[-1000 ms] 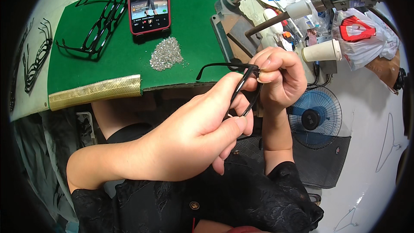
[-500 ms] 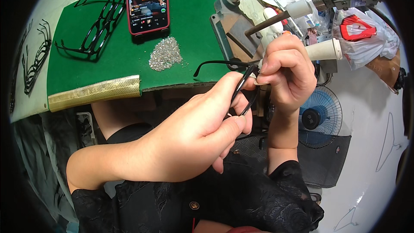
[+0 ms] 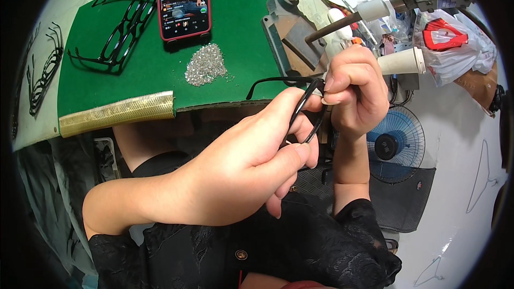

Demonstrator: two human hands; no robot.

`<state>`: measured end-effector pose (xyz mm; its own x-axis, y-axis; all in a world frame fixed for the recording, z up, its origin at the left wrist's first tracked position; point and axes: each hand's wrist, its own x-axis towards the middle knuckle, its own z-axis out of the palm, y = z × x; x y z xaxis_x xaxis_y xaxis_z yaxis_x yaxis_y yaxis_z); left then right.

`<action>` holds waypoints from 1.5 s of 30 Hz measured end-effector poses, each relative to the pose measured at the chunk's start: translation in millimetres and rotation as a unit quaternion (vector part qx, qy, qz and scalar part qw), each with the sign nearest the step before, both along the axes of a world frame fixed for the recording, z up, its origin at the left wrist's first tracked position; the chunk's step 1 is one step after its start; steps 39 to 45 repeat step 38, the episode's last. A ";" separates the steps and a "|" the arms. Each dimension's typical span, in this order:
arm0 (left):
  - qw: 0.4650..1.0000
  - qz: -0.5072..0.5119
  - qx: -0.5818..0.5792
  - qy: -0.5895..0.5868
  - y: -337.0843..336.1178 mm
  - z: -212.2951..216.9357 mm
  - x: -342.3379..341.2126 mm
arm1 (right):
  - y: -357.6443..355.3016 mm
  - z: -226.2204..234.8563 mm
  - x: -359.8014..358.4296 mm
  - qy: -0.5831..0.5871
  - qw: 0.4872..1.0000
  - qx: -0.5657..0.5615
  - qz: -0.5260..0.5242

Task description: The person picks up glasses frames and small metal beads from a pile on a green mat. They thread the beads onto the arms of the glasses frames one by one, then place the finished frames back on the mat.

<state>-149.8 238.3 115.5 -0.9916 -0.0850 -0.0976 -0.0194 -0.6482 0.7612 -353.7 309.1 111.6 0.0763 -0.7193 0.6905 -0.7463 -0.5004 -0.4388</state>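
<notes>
A black eyeglass frame (image 3: 304, 104) is gripped in my left hand (image 3: 241, 168), its rims between thumb and fingers. One temple arm stretches out to the left above the green mat. At the frame's hinge corner, my right hand (image 3: 360, 88) is closed in a pinch, the fingertips right against it. Whatever lies between those fingertips is hidden or too small to make out. A heap of tiny shiny metal pieces, perhaps screws (image 3: 205, 65), lies on the mat beyond my left hand.
More black eyeglass frames (image 3: 114, 46) rest on the green mat (image 3: 241, 27), left of a red-edged phone (image 3: 184, 8). A metal hand press (image 3: 292, 32) stands at the far right, near a white paper cup (image 3: 399, 61). A blue fan (image 3: 393, 144) is below on the right.
The eyeglass frame has shifted slightly to the right with my left fingers. My right hand has moved a little, still pinched at the hinge corner.
</notes>
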 end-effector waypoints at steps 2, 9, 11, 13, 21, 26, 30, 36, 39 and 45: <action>1.000 0.001 0.001 0.000 -0.1 -0.2 0.7 | 1.3 -4.4 1.6 -0.021 1.000 -0.011 -0.007; 1.000 0.014 -0.018 -0.005 1.3 -1.2 0.4 | 1.3 -8.7 1.9 -0.057 0.998 -0.013 0.003; 0.999 0.022 -0.022 -0.006 1.3 -1.8 0.4 | -0.6 -10.3 -0.4 -0.028 0.999 -0.019 0.008; 0.999 0.029 -0.022 -0.006 1.9 -4.9 -0.1 | -2.5 -14.8 2.0 -0.049 0.998 -0.048 0.001; 0.983 0.178 -0.019 -0.043 -15.3 15.8 17.8 | -9.9 -55.6 3.9 -0.117 0.973 0.182 -0.077; 0.955 0.282 -0.011 -0.085 -17.0 12.9 28.1 | -17.0 -100.0 17.8 -0.042 0.977 0.189 -0.086; 0.964 0.259 -0.051 -0.043 -28.7 16.7 26.9 | -21.6 -98.4 18.9 -0.051 0.975 0.187 -0.110; 0.968 0.243 -0.041 -0.040 -25.5 16.9 26.9 | -28.3 -93.4 16.0 0.073 0.971 0.206 -0.092; 0.976 0.213 -0.017 -0.027 -26.7 17.2 25.8 | -28.7 -93.5 15.0 0.085 0.969 0.216 -0.090; 0.976 0.213 -0.017 -0.027 -26.7 17.2 25.8 | -28.7 -93.5 15.0 0.085 0.969 0.216 -0.090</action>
